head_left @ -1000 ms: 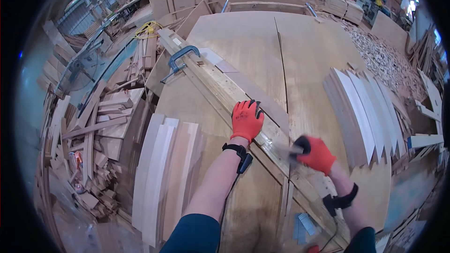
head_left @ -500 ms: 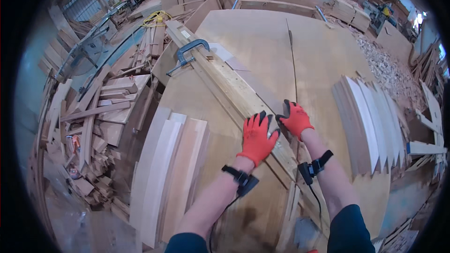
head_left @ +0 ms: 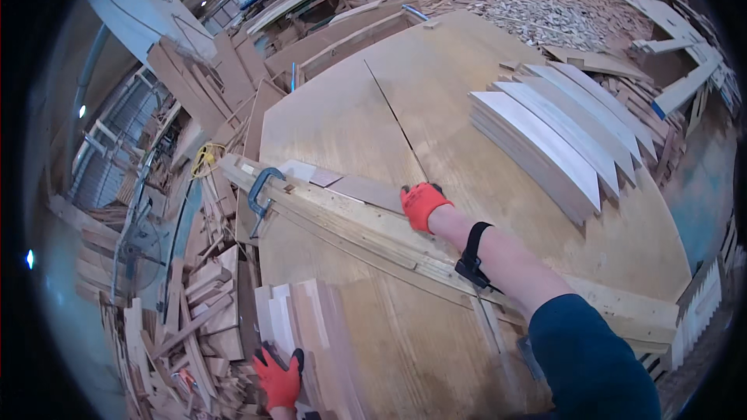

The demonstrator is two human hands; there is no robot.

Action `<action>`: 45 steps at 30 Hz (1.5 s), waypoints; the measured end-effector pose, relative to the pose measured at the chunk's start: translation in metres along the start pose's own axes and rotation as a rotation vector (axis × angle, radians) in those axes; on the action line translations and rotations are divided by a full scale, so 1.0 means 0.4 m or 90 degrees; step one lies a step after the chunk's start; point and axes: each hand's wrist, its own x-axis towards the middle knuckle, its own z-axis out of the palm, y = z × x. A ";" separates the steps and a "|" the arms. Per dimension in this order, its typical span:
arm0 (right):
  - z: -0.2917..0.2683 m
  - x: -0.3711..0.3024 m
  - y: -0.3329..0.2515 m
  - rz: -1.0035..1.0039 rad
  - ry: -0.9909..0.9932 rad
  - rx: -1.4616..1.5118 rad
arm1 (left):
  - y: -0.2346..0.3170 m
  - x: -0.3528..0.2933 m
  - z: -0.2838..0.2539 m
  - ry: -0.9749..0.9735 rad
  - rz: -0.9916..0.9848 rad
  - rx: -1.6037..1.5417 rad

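Observation:
My right hand, in a red and black glove, has its fingers curled at the near end of a thin wooden board, largely hiding that end. The board lies along the far side of a long pale wooden beam that crosses the worktable. A blue C-clamp grips the beam's far left end. At the lower left, my left hand, gloved alike, is open with fingers and thumb apart, at the edge of a row of curved boards. Whether it touches them I cannot tell.
The large plywood tabletop has a dark slit. Stacked curved pieces with pointed ends lie on its right. Wood offcuts pile up left of the table; scraps cover the floor behind. A yellow cable lies beyond the clamp.
My left hand has left the beam and moved down and left to the row of curved boards. My right hand stays by the thin board's end. The view has turned to the right.

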 end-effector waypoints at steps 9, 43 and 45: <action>0.008 -0.227 0.129 0.004 0.011 0.000 | -0.083 -0.014 0.067 0.058 0.147 -0.096; -0.056 -0.731 0.155 0.185 0.106 0.212 | 0.861 -0.248 0.159 0.048 0.990 -0.108; -0.011 -0.747 0.246 0.221 0.118 0.144 | 0.835 -0.220 0.187 0.077 0.885 -0.195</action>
